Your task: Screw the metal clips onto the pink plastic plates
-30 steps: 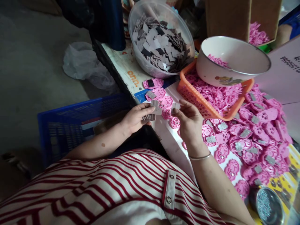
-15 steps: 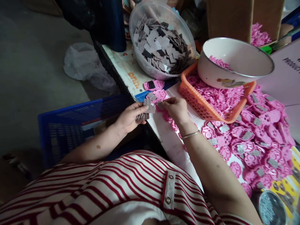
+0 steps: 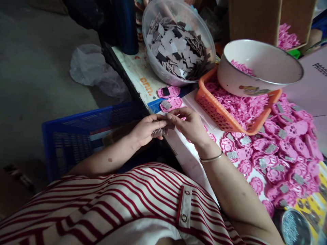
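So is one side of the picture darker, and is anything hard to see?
Yes: in the head view, the floor at the picture's left is dim, while the pink pieces at its right look brighter; also in the head view, the small grey pieces in the left hand look smudgy and hard to count.

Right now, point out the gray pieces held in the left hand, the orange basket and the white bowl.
Held gray pieces (image 3: 160, 132): head view, on their exposed edges.
Orange basket (image 3: 217, 114): head view, on its perforated side wall.
White bowl (image 3: 231, 77): head view, on its outer wall.
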Available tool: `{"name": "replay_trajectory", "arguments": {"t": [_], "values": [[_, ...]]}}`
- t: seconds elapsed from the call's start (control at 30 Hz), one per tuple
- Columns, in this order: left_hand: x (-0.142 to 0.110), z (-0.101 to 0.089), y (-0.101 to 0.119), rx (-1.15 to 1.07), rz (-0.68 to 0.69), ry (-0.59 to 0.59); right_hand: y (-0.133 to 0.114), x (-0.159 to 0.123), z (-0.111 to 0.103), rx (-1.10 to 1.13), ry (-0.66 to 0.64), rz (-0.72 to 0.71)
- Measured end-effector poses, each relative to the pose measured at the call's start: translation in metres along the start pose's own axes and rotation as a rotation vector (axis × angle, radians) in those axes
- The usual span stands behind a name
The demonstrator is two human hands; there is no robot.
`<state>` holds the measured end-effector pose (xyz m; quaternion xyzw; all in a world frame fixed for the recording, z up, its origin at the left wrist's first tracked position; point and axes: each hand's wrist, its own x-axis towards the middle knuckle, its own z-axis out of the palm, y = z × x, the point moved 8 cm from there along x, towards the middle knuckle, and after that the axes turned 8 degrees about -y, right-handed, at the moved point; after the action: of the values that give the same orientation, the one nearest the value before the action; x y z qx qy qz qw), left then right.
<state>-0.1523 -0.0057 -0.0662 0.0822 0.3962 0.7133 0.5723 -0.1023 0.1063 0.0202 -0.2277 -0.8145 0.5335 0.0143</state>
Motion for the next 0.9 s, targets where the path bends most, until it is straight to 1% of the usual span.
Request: {"name": "replay_trajectory", "arguments": {"t": [0.07,0.13,0.27,0.33,0.43,0.53,0.63,0.7,0.8,0.83,0.9], "values": [[-0.001,0.003,-0.002,0.005,-0.015,-0.008,0.0,-0.003,0.003,0.048,-0.013,-0.005],[-0.002,0.005,-0.003,0.006,-0.023,-0.007,0.004,-0.005,-0.003,0.085,0.008,-0.001],[-0.004,0.004,-0.002,0.002,-0.024,-0.005,0.016,-0.011,-0.034,0.089,0.075,0.014],[-0.005,0.003,-0.001,-0.001,-0.02,-0.001,0.027,-0.013,-0.049,0.062,0.081,0.04],[-0.005,0.003,-0.001,-0.002,-0.013,0.006,0.048,-0.015,-0.059,-0.004,0.081,0.101],[-0.006,0.004,-0.002,0.003,-0.011,0.01,0.064,-0.014,-0.057,-0.072,0.097,0.139],[-0.006,0.003,-0.002,0.013,-0.009,0.01,0.068,-0.009,-0.051,-0.107,0.103,0.148],[-0.006,0.003,-0.003,0.02,-0.01,0.011,0.065,-0.009,-0.051,-0.112,0.125,0.142],[-0.005,0.003,-0.003,0.03,-0.012,0.013,0.054,-0.015,-0.054,-0.08,0.162,0.13],[-0.005,0.004,-0.004,0.032,-0.011,0.012,0.05,-0.018,-0.052,-0.058,0.151,0.127],[-0.004,0.007,-0.005,0.034,-0.012,0.008,0.041,-0.025,-0.042,0.003,0.085,0.123]]}}
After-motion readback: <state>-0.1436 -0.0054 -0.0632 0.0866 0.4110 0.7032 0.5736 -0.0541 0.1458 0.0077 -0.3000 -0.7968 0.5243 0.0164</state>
